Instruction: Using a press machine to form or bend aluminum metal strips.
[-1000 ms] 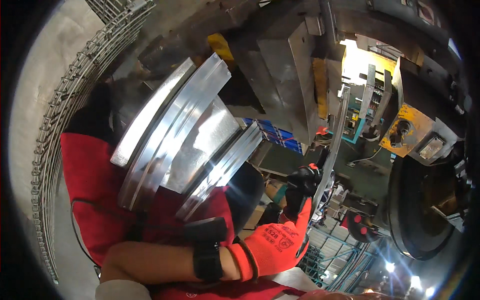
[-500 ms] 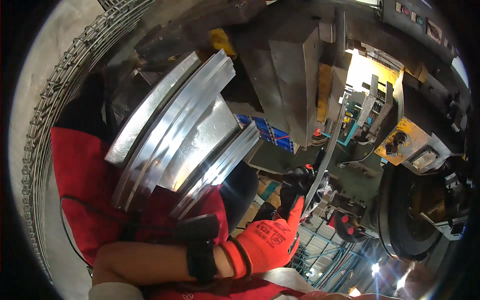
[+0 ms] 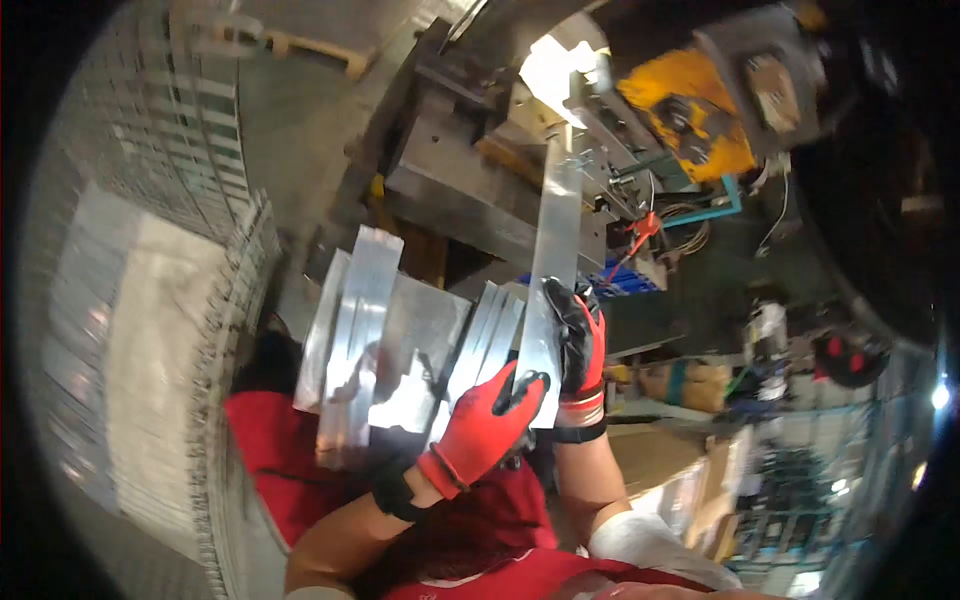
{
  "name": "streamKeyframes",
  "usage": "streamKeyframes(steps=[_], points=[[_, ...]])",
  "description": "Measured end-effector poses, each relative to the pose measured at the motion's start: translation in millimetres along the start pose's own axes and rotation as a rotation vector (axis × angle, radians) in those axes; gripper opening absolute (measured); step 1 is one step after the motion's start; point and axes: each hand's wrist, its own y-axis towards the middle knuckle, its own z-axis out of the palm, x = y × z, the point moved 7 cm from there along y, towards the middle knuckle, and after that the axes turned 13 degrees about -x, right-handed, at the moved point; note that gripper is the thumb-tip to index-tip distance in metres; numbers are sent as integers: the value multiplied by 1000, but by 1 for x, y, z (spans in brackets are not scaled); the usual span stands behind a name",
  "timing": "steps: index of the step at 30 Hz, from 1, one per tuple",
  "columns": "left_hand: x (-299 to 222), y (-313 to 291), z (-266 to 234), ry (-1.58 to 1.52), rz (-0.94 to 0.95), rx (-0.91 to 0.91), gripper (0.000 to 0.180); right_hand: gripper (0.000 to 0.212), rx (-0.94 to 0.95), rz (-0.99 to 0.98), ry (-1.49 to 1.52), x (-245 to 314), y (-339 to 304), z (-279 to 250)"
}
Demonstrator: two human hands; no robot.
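Note:
A long flat metal strip (image 3: 556, 225) stretches away from me, its far end close to the bright light at the machine. My left hand (image 3: 485, 425), in a red glove with dark fingertips, is closed on the near end of the strip. Farther up the right edge, my right hand (image 3: 582, 335), gloved in red and black, grips the same strip. Left of it lie shiny metal strips in two stacks, one stack (image 3: 362, 335) farther left and another stack (image 3: 485, 340) beside my left hand. A plain metal plate (image 3: 415, 325) shows between the stacks.
A dark machine block (image 3: 450, 165) stands beyond the stacks, with a yellow machine part (image 3: 690, 115) at the far right. A wire mesh cage (image 3: 215, 370) holding pale material runs along the left. Cardboard boxes (image 3: 660, 465) stand at the right, near a blue crate (image 3: 632, 280).
The view has turned, so the machine and stacks sit differently. The strip, earlier seen nearly edge-on, now shows its broad face, and both my hands are plainly visible on it.

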Motion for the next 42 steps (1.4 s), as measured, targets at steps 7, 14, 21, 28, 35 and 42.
streamKeyframes(steps=[7,14,21,28,35,42], points=[[6,-5,2,3,-72,6,23,34,133,-56,203,-14,0,6],[16,1,4,70,-174,-47,31,30,121,-219,225,-5,-18,2],[11,7,17,49,-171,-47,22,31,88,210,508,-38,-8,4],[13,8,19,116,-103,-76,25,39,61,50,400,-25,-7,0],[9,10,18,112,-95,-79,26,24,15,161,370,-34,-2,3],[2,13,18,153,-3,-64,26,22,59,203,341,-34,3,4]])
